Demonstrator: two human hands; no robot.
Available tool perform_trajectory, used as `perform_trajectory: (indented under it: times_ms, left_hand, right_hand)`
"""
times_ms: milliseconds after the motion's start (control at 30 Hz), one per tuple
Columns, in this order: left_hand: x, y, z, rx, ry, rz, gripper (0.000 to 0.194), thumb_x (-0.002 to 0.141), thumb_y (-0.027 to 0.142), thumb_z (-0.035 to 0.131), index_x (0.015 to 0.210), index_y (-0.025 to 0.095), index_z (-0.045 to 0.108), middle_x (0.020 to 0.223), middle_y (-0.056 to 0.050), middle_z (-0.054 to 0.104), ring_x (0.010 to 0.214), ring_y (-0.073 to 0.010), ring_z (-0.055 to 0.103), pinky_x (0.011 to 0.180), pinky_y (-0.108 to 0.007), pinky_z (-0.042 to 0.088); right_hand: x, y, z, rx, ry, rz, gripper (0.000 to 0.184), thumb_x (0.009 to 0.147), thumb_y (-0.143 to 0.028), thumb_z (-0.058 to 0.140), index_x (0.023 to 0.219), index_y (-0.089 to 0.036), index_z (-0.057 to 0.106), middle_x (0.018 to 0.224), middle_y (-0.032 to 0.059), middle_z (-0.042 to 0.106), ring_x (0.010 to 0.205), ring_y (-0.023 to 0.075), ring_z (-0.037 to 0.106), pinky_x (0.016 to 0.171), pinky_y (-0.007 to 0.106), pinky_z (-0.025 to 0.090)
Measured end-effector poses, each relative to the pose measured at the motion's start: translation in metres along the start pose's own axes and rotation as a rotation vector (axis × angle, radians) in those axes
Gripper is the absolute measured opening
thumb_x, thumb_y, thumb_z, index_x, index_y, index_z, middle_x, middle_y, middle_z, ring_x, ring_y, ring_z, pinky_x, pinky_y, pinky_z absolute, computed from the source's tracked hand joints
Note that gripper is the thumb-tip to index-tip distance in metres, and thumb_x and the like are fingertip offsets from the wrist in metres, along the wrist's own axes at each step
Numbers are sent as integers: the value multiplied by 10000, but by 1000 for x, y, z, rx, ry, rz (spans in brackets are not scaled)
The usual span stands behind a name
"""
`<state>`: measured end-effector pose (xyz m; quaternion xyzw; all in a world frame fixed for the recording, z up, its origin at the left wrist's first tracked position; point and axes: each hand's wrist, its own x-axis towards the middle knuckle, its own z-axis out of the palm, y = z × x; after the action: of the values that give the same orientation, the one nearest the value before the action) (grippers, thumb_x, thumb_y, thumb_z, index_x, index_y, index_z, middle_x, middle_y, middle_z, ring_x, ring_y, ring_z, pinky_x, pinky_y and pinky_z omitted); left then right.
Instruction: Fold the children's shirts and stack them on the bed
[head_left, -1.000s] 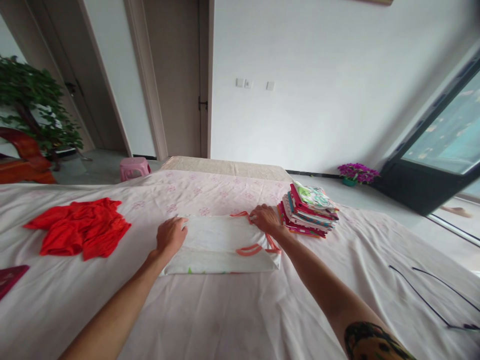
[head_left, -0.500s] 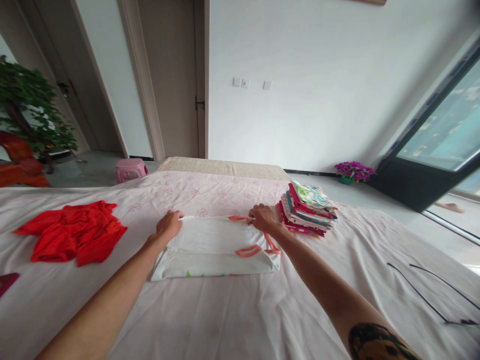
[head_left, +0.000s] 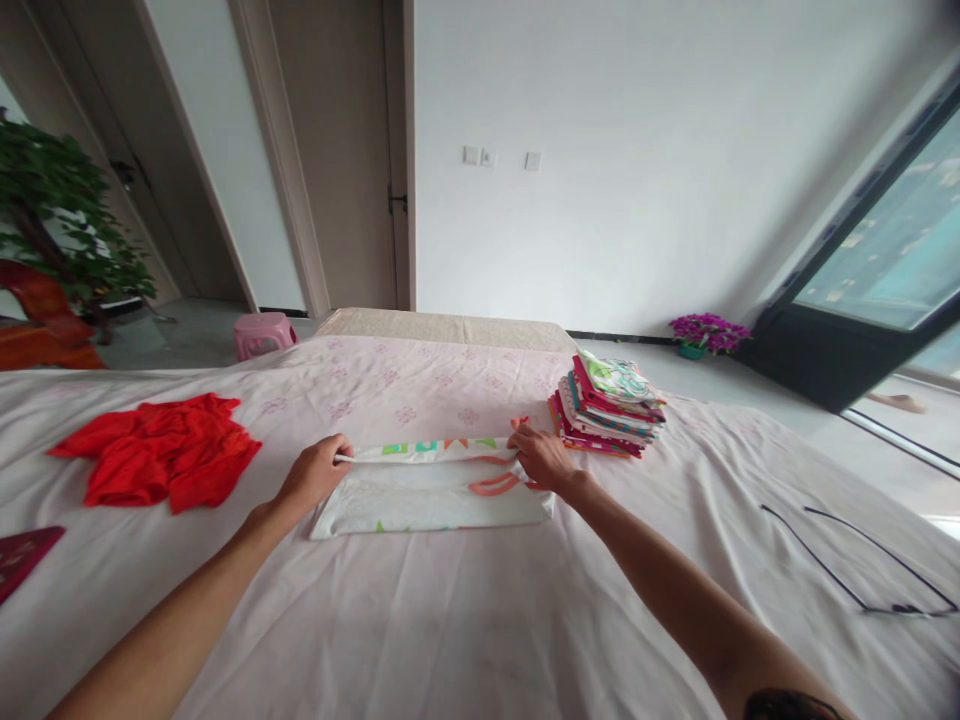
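Note:
A white top (head_left: 427, 500) with coral trim lies partly folded on the sheet in front of me. Its far edge is lifted and turned over, showing a strip of green, teal and orange print. My left hand (head_left: 319, 468) pinches the left end of that edge, while my right hand (head_left: 541, 455) grips the right end beside a coral band. Just beyond my right hand stands a stack of folded clothes (head_left: 609, 408), a green-and-white piece on top. To the left lies a crumpled red garment (head_left: 161, 450).
A pale flowered sheet (head_left: 420, 620) covers the broad surface. Eyeglasses (head_left: 892, 608) rest at the right, and a dark red flat item (head_left: 26, 560) at the left edge. Beyond are a pink stool (head_left: 264, 335), purple flowers (head_left: 709, 332) and a leafy plant (head_left: 67, 200).
Both hands have raised the top's far edge and turned it over, bringing its coloured print into view. My left hand has shifted slightly left; the view has moved a little.

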<state>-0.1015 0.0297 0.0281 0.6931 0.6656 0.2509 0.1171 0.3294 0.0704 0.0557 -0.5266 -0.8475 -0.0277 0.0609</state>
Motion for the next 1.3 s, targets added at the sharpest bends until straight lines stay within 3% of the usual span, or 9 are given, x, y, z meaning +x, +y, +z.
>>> perform_trajectory:
  times_ms: [167, 433, 767, 967, 1133, 1300]
  left_hand:
    - [-11, -2, 1, -29, 44, -29, 116, 757, 193, 486, 834, 223, 568, 846, 15, 683, 812, -147, 648, 750, -219, 455]
    - [-29, 2, -2, 163, 6, 65, 156, 784, 164, 494, 872, 237, 600, 987, -16, 681, 934, -170, 633, 828, -249, 450]
    - [-40, 5, -9, 266, -21, 130, 255, 779, 86, 473, 847, 254, 652, 968, -14, 701, 937, -183, 637, 868, -278, 448]
    - [-41, 33, -14, 291, 40, 141, 344, 765, 16, 422, 835, 227, 685, 967, -46, 710, 987, -210, 631, 969, -346, 439]
    - [-37, 89, 20, 48, 63, 251, 421, 824, 31, 375, 1019, 218, 697, 1122, -51, 691, 1108, -177, 613, 1029, -320, 453]
    - [-32, 128, 71, -4, 39, 379, 347, 910, 148, 463, 1204, 167, 647, 1340, -128, 589, 1264, -237, 533, 1109, -392, 413]
  right_hand:
    - [-10, 1, 0, 31, 42, 51, 318, 886, -138, 480, 1079, -263, 700, 1169, 37, 664, 945, 186, 639, 699, 244, 404]
    - [-27, 0, 9, 56, 93, -12, 259, 869, -111, 521, 979, -239, 718, 1061, 40, 692, 920, 176, 629, 750, 247, 390]
    - [-42, 3, 16, 128, 151, -15, 275, 861, -97, 511, 972, -229, 725, 969, 44, 677, 949, 174, 598, 850, 246, 400]
    - [-51, -1, 10, 160, 177, 24, 349, 829, -67, 500, 1019, -226, 745, 1006, 61, 697, 984, 194, 604, 904, 279, 413]
    - [-48, -28, -8, 245, 334, 57, 407, 860, -62, 435, 1096, -217, 727, 1131, 81, 677, 1070, 208, 589, 956, 302, 413]
    - [-34, -69, -12, 250, 240, -27, 390, 942, -145, 440, 1275, -200, 634, 1289, 100, 625, 1151, 222, 552, 1003, 325, 381]
